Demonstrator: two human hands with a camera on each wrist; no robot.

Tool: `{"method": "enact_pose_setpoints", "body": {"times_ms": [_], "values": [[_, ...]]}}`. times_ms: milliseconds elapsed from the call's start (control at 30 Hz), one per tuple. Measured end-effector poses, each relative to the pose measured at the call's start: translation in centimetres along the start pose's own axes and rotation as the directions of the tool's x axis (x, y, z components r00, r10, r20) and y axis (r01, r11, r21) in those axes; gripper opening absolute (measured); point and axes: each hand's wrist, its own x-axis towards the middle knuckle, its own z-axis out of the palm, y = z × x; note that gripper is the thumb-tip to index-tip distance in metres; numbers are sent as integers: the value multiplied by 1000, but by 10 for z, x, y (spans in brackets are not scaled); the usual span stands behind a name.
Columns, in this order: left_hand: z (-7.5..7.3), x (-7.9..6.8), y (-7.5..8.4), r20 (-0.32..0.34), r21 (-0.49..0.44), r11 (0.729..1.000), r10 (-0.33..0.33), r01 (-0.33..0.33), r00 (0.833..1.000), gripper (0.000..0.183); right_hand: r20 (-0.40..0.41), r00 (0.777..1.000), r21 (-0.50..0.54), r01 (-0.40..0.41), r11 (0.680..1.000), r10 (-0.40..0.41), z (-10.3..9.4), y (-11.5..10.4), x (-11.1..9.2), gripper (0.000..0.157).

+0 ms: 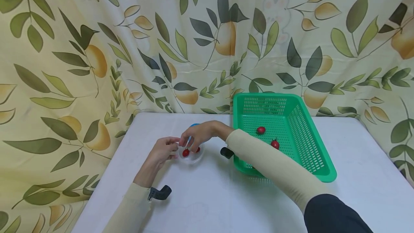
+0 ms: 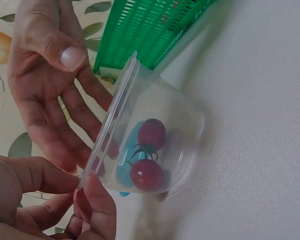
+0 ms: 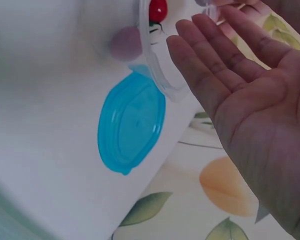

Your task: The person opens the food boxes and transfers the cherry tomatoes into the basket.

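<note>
A clear plastic container stands on the white table with two cherry tomatoes inside, green stems showing. At its left side, my left hand pinches the rim between thumb and fingers. Over the container's mouth hovers my right hand, its fingers spread and loosely bent, with nothing between them. In the right wrist view those fingers reach close to the rim, palm showing. A blue lid lies flat on the table just behind the container, mostly hidden by the right hand in the head view.
A green perforated basket stands to the right, under the right forearm. Inside it are a cherry tomato and another tomato beside the sleeve. A leaf-patterned curtain hangs along the table's back edge.
</note>
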Motion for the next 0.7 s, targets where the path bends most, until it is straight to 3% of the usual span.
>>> {"method": "enact_pose_setpoints", "body": {"times_ms": [133,433,700], "values": [[-1,-1,0,3,0,1000,-6,6,1000,32,3,1000,12,3,1000,-3,3,1,5,54],[-1,-2,4,4,30,1000,2,-2,1000,34,14,1000,-37,-21,999,21,6,6,11,43],[-3,-4,4,0,53,999,-5,5,1000,32,29,999,-161,-30,986,35,12,12,21,36]]}}
